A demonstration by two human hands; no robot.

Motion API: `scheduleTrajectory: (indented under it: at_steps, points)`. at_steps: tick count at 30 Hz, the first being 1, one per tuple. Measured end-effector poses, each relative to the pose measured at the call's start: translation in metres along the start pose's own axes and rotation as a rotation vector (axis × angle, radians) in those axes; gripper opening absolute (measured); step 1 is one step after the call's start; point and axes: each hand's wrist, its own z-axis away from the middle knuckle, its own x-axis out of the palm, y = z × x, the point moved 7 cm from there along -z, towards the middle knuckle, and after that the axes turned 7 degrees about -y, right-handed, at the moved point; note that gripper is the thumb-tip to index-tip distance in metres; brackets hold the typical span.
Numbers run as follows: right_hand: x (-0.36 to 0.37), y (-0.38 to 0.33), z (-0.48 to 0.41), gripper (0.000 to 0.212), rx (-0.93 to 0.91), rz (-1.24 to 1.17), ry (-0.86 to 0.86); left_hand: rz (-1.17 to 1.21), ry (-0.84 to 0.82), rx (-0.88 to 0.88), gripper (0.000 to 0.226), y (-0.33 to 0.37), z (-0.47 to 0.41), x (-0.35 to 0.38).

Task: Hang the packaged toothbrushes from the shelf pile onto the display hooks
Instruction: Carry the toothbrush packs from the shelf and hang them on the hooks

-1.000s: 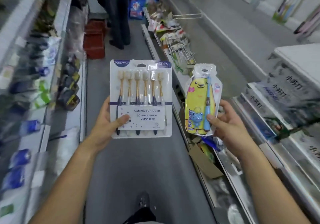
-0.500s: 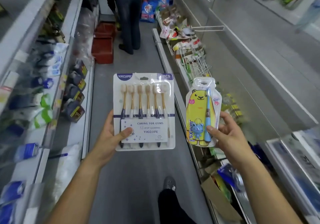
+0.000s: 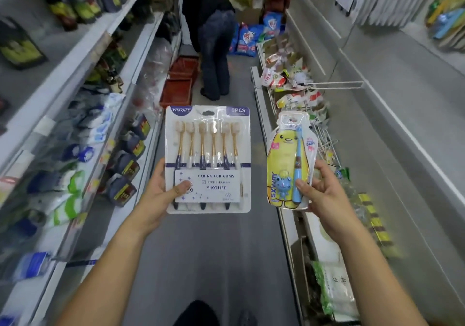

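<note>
My left hand (image 3: 161,192) grips a white blister pack of several gold-and-navy toothbrushes (image 3: 208,149) by its lower left edge, thumb on the front label. My right hand (image 3: 319,189) pinches a yellow cartoon child's toothbrush pack (image 3: 286,159) with a blue brush by its lower right side. Both packs are held upright in front of me over the aisle floor. A long wire display hook (image 3: 334,84) juts from the right wall, bare. Loose wire hooks (image 3: 324,139) lie on the low right shelf behind the yellow pack.
Stocked shelves (image 3: 83,134) line the left side. A person (image 3: 214,36) bends over at the far end of the aisle beside red baskets (image 3: 180,84) and blue bags. The low right shelf (image 3: 286,81) carries a pile of packaged goods and a cardboard box.
The view has tilted up along the aisle, and both packs now sit lower in the frame. My grips on the two packs are unchanged.
</note>
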Motion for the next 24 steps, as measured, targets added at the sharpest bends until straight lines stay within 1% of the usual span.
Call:
scheduleTrajectory:
  at_steps: [2,5,6,12,16,20,24]
  points:
    - [-0.003,-0.002,-0.027,0.039,0.019,0.012,-0.005,-0.006,0.002,-0.005,0.073,0.002,-0.027,-0.002]
    - [-0.006,-0.001,-0.07,0.04,0.037,0.021,-0.005,-0.01,-0.018,-0.02,0.087,0.004,-0.068,-0.008]
    - [-0.007,0.0,-0.083,0.04,0.044,0.022,0.0,-0.008,-0.024,-0.028,0.087,0.003,-0.083,-0.011]
    - [-0.003,-0.001,-0.173,0.038,0.064,0.003,0.047,0.01,-0.079,-0.041,0.073,-0.005,-0.191,-0.033]
    - [-0.006,-0.013,-0.237,0.04,0.061,0.024,0.101,0.001,-0.13,-0.05,0.072,0.004,-0.268,-0.044]
    - [-0.02,-0.032,-0.289,0.041,0.052,0.005,0.191,-0.005,-0.184,-0.09,0.079,0.011,-0.347,-0.054]
    - [-0.042,-0.044,-0.328,0.038,0.048,0.0,0.269,-0.011,-0.253,-0.106,0.075,0.011,-0.42,-0.04]
